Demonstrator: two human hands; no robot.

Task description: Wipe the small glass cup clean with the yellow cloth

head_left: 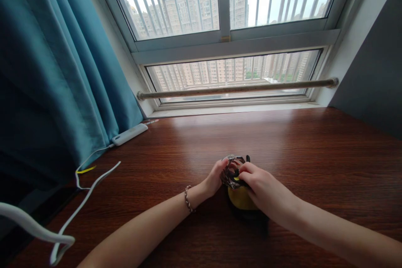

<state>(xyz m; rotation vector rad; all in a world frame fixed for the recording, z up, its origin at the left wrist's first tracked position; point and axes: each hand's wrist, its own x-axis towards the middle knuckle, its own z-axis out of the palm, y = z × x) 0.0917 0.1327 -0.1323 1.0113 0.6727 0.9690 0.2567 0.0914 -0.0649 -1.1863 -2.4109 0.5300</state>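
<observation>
Both of my hands meet at the middle of a dark wooden table (314,150). My left hand (214,178), with a beaded bracelet at its wrist, pinches the left side of a crinkled clear wrapper (230,171) that has dark parts inside it. My right hand (262,188) curls its fingers over the right side of the same wrapper. Beneath the wrapper and my right hand sits a yellow rounded object (240,199) on a black base (251,217). What the wrapper holds is too small to make out.
A white power strip (129,134) lies at the table's far left, and its white cable (88,192) trails toward the near left edge. A teal curtain (53,71) hangs on the left. A barred window with a metal rail (235,88) runs behind the table.
</observation>
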